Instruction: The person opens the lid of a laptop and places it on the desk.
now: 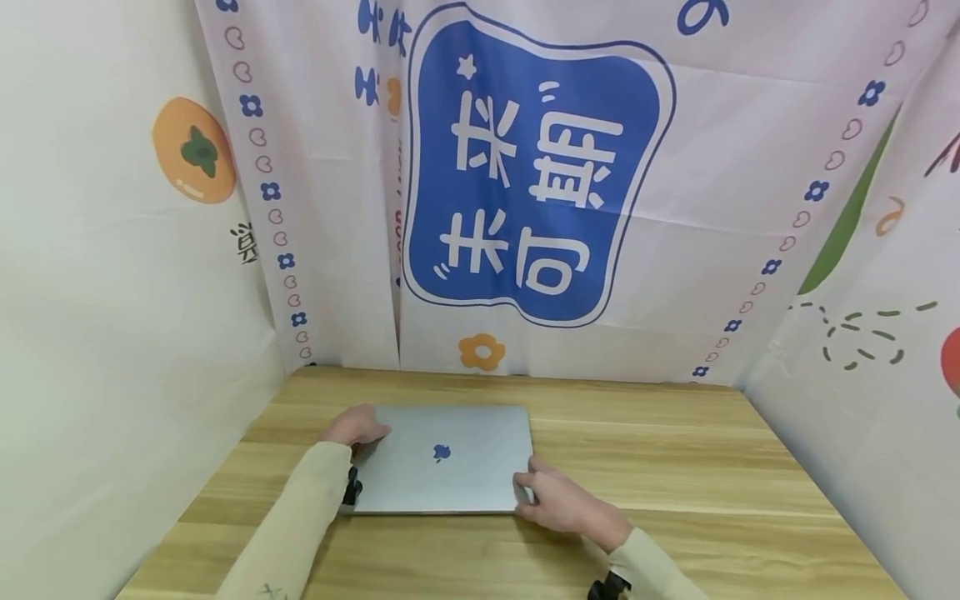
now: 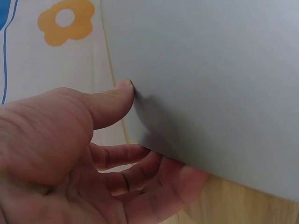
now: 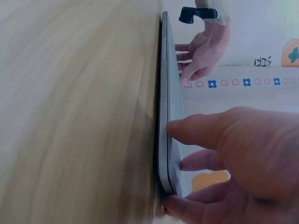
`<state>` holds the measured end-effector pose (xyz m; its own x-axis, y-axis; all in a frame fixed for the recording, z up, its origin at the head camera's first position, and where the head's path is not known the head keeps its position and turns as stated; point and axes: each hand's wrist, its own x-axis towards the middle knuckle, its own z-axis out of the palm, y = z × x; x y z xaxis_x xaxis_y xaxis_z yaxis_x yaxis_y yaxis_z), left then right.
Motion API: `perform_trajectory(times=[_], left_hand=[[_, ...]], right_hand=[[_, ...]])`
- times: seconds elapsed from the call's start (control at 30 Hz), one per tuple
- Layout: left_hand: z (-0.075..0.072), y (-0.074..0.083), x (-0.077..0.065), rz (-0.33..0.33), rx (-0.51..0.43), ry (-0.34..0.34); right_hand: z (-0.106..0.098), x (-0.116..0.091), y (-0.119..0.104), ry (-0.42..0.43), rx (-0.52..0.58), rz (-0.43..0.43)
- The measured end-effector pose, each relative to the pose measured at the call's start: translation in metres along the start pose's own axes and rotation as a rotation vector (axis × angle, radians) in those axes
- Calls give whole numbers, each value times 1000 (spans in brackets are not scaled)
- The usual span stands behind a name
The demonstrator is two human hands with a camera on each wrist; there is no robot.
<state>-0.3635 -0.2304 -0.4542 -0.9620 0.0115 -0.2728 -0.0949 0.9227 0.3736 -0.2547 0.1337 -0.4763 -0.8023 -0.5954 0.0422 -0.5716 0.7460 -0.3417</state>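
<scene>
A closed silver laptop (image 1: 450,479) with a dark blue apple logo lies on the wooden table. At its far left edge, my left hand (image 1: 356,425) holds it. In the left wrist view the thumb lies on the lid (image 2: 210,84) while the other fingers (image 2: 159,198) curl at and below the edge. My right hand (image 1: 558,500) grips the near right corner. The right wrist view shows its thumb (image 3: 196,128) on the laptop's rim (image 3: 163,102), with other fingers around the corner. Some fingertips of both hands are hidden by the laptop.
Wood-grain table surface (image 1: 660,467) extends around the laptop. A printed white cloth (image 1: 345,250) hangs behind the table, and pale printed walls (image 1: 112,333) stand at both sides. Black wrist devices (image 1: 351,486) sit over cream sleeves (image 1: 288,521).
</scene>
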Motion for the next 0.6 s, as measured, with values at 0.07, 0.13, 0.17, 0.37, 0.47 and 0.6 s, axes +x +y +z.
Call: perform_trajectory(times=[0.07, 0.13, 0.17, 0.37, 0.47, 0.6], left_hand=[[0, 2, 0, -1, 4, 0], [-1, 4, 0, 0, 2, 1], [-1, 4, 0, 2, -2, 0], [1, 7, 0, 7, -31, -11], [4, 8, 1, 3, -39, -16], [8, 9, 1, -6, -30, -20]], right_hand=[[-1, -3, 1, -18, -6, 7], [-2, -5, 2, -31, -12, 19], [-2, -6, 2, -35, -11, 26], [-3, -12, 6, -29, -9, 38], [-3, -15, 9, -30, -5, 31], [-3, -18, 12, -23, -15, 12]])
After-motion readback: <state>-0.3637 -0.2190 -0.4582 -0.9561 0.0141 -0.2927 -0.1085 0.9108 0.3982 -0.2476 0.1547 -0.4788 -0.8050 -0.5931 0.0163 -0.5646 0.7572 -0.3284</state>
